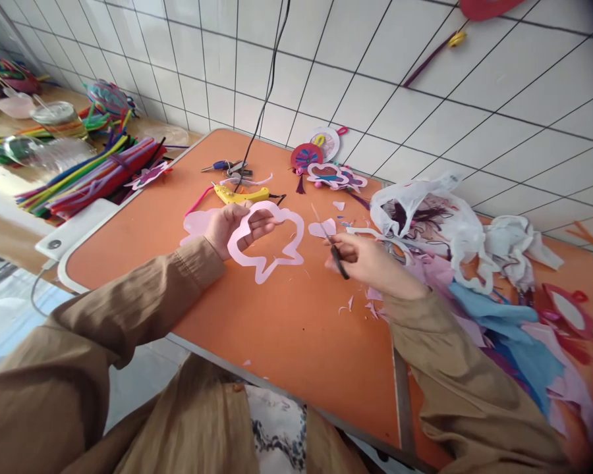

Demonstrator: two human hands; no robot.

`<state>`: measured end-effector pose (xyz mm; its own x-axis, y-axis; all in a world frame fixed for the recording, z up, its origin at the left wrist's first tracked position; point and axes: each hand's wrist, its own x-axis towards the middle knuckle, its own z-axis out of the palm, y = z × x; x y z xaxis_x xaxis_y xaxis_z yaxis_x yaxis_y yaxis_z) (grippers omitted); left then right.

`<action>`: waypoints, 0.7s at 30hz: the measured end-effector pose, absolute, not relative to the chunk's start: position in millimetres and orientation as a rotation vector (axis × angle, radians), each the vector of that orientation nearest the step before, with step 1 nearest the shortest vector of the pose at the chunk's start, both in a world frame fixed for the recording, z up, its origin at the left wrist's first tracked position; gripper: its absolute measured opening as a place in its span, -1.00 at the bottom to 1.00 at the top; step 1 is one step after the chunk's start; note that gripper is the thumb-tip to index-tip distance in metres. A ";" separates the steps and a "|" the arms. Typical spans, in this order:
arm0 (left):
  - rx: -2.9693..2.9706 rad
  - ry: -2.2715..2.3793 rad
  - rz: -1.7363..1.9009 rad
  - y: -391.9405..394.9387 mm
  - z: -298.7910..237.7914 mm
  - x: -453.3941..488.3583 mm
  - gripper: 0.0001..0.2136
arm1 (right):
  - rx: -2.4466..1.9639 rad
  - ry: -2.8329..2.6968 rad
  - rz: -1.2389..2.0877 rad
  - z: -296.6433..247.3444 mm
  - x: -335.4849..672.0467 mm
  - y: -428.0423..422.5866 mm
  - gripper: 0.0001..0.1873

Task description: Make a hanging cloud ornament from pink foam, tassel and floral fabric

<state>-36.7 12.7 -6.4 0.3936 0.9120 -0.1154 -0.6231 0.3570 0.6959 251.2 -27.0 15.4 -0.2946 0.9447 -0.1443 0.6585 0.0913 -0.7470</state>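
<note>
My left hand (221, 230) holds up a pale pink cutout frame (297, 230) by its left side, thumb in front and fingers showing through the opening. The frame has a wavy outline with pointed tips along its bottom. In my right hand (370, 262) is a pair of scissors (340, 262), blades pointing up and away, a short gap to the right of the frame. Just beyond the blades lies a pale pink scrap (321, 228) on the orange table (277, 336). Another pink piece (196, 225) rests behind my left wrist.
A yellow glue gun (242, 195) with a cord lies beyond my left hand, near keys (234, 170). Finished ornaments (306, 155) lean by the tiled wall. A plastic bag (425, 210) and felt sheets (504, 329) crowd the right. Pipe cleaners (99, 171) are piled at left.
</note>
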 end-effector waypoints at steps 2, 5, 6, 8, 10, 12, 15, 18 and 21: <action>0.659 0.567 1.061 12.8 -7.6 -36.9 -0.95 | -1.668 -2.283 0.738 15.1 242.0 -31.4 -0.72; 0.663 0.599 1.061 12.0 -7.6 -35.4 -0.95 | -1.800 -2.573 0.335 19.3 228.8 -42.6 -0.63; 0.647 0.600 1.060 11.5 -7.4 -34.5 -0.93 | -1.839 -2.631 0.249 20.8 225.5 -46.0 -0.56; 0.614 0.595 1.057 10.3 -7.2 -32.5 -0.88 | -1.886 -2.709 0.137 23.0 220.9 -51.0 -0.51; 0.608 0.596 1.051 9.5 -7.5 -30.7 -0.87 | -1.893 -2.722 0.074 23.6 218.3 -53.2 -0.50; 0.625 0.596 1.048 9.4 -8.3 -29.2 -0.89 | -1.922 -2.667 0.029 22.7 216.7 -53.3 -0.51; 0.623 0.599 1.043 10.0 -8.6 -27.6 -0.91 | -1.957 -2.580 0.040 20.3 215.1 -51.4 -0.60; 0.577 0.609 1.045 10.4 -6.9 -26.7 -0.92 | -1.869 -2.602 0.005 19.7 213.6 -49.5 -0.75; 0.599 0.602 1.037 11.0 -5.5 -27.6 -0.92 | -1.878 -2.626 -0.014 22.2 213.2 -47.7 -0.77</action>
